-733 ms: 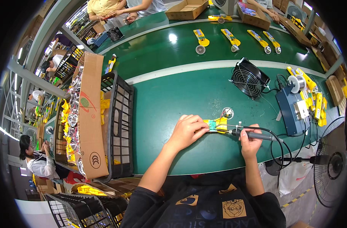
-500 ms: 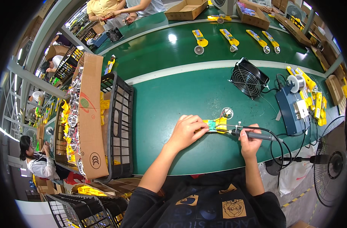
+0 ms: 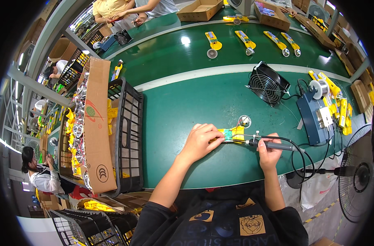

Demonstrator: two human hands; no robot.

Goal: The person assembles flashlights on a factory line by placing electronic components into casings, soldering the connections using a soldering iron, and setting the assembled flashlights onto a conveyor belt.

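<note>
My right hand [image 3: 269, 153] is closed round the dark handle of a soldering iron [image 3: 279, 146], whose thin tip points left. That tip reaches over a yellow plastic housing [image 3: 238, 134] with a small green circuit board [image 3: 227, 134] in it, lying on the green bench. My left hand [image 3: 202, 141] presses the housing's left end, fingers bent over it and gripping it. Just beyond it, a round silvery reflector part [image 3: 244, 121] is joined to the housing by thin wires. Whether the tip touches the board is too small to tell.
A black fan [image 3: 269, 85] stands beyond my right hand, beside a blue soldering station [image 3: 314, 119] with a solder spool [image 3: 319, 88]. To the left sits a black crate [image 3: 129, 135] with a cardboard box [image 3: 100, 127]. Several yellow assemblies [image 3: 245, 40] lie on the conveyor belt [image 3: 166, 57].
The yellow assemblies on the belt have shifted slightly left. My hands, the iron and the housing stay nearly where they were.
</note>
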